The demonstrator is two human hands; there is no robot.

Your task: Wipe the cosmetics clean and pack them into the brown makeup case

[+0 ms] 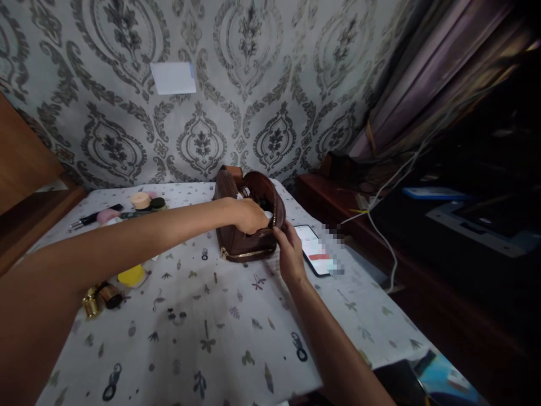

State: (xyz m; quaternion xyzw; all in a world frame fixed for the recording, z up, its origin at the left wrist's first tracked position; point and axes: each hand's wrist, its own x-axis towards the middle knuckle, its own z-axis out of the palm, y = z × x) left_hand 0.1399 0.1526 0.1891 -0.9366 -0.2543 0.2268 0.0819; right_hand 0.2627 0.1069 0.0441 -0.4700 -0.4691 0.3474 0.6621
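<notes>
A brown zip bag (249,246) stands unzipped near the far side of the table, its lid (276,194) raised on the right. My left hand (250,216) reaches down into the opening from the left. Its fingers are out of sight inside, so what they touch is hidden. Something white and dark items (265,204) show partly in the bag beside that hand. On the right, my right hand (291,251) grips the zipped edge of the bag between thumb and fingers. Just right of this hand lies a phone (313,251) with its screen lit.
Make-up items lie on the patterned cloth (203,338) at the left: a peach round piece (141,200), a pink sponge (107,215), a yellow piece (133,276) and a gold bottle (91,304). A wallpapered wall (203,135) stands behind; white cables (395,254) hang at right.
</notes>
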